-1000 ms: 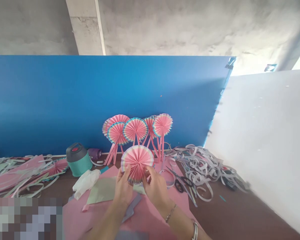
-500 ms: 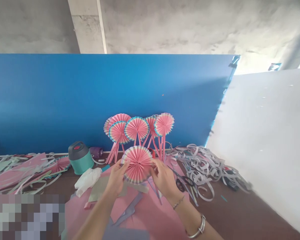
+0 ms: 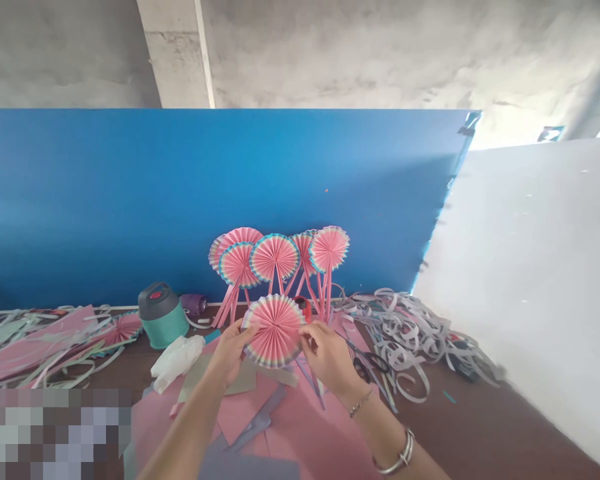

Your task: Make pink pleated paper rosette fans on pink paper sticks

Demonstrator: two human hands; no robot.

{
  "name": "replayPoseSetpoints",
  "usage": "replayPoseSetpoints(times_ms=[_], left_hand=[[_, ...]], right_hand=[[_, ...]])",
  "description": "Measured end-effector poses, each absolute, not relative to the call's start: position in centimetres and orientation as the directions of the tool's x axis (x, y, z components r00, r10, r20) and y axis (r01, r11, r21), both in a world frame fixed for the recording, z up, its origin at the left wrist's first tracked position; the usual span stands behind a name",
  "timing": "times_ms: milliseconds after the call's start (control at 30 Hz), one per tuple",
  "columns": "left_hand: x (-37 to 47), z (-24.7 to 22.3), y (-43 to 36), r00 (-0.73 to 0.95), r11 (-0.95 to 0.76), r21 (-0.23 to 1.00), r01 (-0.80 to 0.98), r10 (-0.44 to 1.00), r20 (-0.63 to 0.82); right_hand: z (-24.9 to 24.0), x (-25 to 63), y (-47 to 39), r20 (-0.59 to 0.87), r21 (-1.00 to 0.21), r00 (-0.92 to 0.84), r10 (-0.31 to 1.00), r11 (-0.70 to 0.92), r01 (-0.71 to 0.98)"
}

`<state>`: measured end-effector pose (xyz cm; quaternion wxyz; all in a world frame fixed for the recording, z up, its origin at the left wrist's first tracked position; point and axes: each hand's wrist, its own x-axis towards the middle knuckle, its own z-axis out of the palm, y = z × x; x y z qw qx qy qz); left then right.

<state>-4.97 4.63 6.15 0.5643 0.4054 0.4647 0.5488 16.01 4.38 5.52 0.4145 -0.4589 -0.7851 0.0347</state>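
At the bottom of the frame, pink paper sheets (image 3: 340, 427) overlap a grey-lavender sheet (image 3: 250, 463) on a brown tabletop (image 3: 460, 440). The right forearm, at lower right, wears a silver bangle (image 3: 405, 455) and a thin chain bracelet (image 3: 361, 403).

Just below the centre, both hands hold up a round pleated rosette (image 3: 274, 333), pink with a pale striped rim, its face turned to the camera. The left hand (image 3: 229, 352) grips its left edge, thumb on the front and the other fingers largely hidden; the right hand (image 3: 330, 353) pinches its right edge between thumb and fingertips.

Right of that hand lie scissors with black handles (image 3: 379, 361), partly covered. Left of the left forearm sits a crumpled white plastic piece (image 3: 177, 361), and past it a teal container (image 3: 164, 325) with a dark lid. Curled pale strips (image 3: 405, 333) heap up at centre right; more strips and pink paper (image 3: 45, 343) lie at far left.

Behind the held piece, several finished-looking rosettes (image 3: 274, 259) on pink stems stand before a blue panel (image 3: 230, 173). A white wall (image 3: 540, 267) fills the right side, and bare concrete (image 3: 380, 53) spans the top.
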Motion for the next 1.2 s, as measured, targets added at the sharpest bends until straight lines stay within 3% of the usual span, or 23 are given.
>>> replayPoseSetpoints(times_ms=[133, 233, 367, 500, 600, 967, 1200], left_hand=[[-5.0, 5.2, 5.1, -0.151, 0.019, 0.974, -0.225, 0.987, -0.054], [-4.9, 4.5, 5.4, -0.203, -0.017, 0.979, -0.202, 0.979, -0.025], [-4.6, 3.6, 5.5, -0.174, -0.011, 0.986, -0.168, 0.985, -0.019], [-4.2, 2.9, 5.4, -0.114, 0.004, 0.99, -0.142, 0.993, -0.02], [-3.9, 2.7, 5.3, -0.093, 0.014, 0.991, -0.132, 0.995, -0.027], [-3.8, 2.4, 5.2, -0.098, 0.011, 0.998, -0.065, 0.995, -0.017], [-4.3, 2.0, 5.7, -0.079, -0.038, 0.998, 0.059, 0.996, 0.043]], right_hand=[[5.5, 15.9, 4.2, 0.566, -0.443, -0.239, 0.789, 0.536, 0.719], [6.1, 15.7, 3.8, 0.431, -0.463, -0.262, 0.863, 0.461, 0.757], [7.4, 15.6, 3.0, 0.208, -0.459, -0.297, 0.932, 0.361, 0.812], [7.8, 16.0, 2.7, 0.051, -0.489, -0.387, 0.921, 0.361, 0.794], [7.6, 16.6, 2.9, 0.028, -0.479, -0.42, 0.907, 0.38, 0.791], [8.1, 16.4, 2.0, -0.008, -0.251, -0.44, 0.898, 0.425, 0.87], [7.7, 16.2, 2.2, -0.039, -0.172, -0.388, 0.921, 0.376, 0.91]])
